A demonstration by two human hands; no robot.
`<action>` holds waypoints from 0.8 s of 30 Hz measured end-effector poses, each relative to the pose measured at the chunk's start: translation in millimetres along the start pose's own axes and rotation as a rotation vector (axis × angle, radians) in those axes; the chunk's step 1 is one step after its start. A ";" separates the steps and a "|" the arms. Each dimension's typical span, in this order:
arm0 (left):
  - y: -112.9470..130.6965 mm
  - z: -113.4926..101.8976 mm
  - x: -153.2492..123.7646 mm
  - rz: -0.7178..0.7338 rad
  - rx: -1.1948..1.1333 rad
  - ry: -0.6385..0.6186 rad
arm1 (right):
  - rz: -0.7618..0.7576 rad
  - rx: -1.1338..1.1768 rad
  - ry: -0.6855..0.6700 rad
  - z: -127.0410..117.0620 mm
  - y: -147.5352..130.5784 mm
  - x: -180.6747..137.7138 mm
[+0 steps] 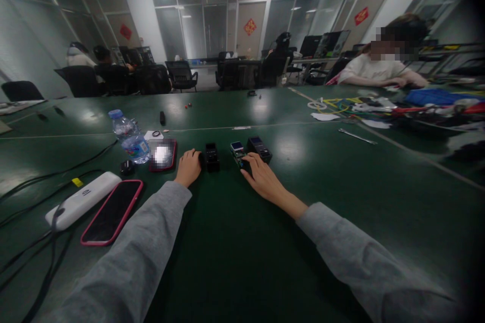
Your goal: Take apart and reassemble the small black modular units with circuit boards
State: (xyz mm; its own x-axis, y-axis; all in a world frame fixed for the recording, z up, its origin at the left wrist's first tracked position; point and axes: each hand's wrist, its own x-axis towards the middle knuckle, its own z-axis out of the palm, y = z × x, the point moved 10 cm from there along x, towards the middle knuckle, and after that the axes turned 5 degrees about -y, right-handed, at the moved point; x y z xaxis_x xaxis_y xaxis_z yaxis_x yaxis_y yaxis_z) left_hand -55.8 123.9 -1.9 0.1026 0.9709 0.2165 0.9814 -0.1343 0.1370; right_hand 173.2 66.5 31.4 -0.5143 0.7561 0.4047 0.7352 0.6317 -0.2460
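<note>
My right hand (263, 176) has its thumb and fingertips at the lower end of a small circuit board with a lit screen (237, 146), gripping it there. Just behind those fingers, a black boxy device with a display (260, 148) lies on the green table (231, 242). Palm down, my left hand (188, 167) rests with bent fingers on the tabletop, holding nothing that I can see. Close to its right stands a second black boxy device (211, 156). On its other side lies a red-edged phone (163, 155), its screen blurred out.
Left on the table are a water bottle (129, 137), a white power bank (84, 201), a pink-cased phone (112, 213) and black cables (28, 217). A wrench (357, 136) and heaped cables (401, 108) lie right. One person (382, 68) sits across the table; others sit farther back.
</note>
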 end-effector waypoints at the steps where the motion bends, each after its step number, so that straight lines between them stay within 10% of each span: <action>1: 0.4 -0.2 0.0 -0.001 0.004 0.000 | 0.000 -0.006 -0.001 0.3 0.1 0.2; 24: 1.8 -1.1 -0.3 0.003 0.023 0.001 | -0.059 -0.019 -0.027 2.0 -5.0 1.5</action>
State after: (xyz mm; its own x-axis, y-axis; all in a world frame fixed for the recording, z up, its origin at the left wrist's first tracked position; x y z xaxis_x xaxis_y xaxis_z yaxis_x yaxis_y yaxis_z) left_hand -54.3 123.2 -0.6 0.1051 0.9703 0.2179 0.9846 -0.1323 0.1142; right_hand 167.9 64.8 31.4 -0.5684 0.7222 0.3941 0.7113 0.6721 -0.2058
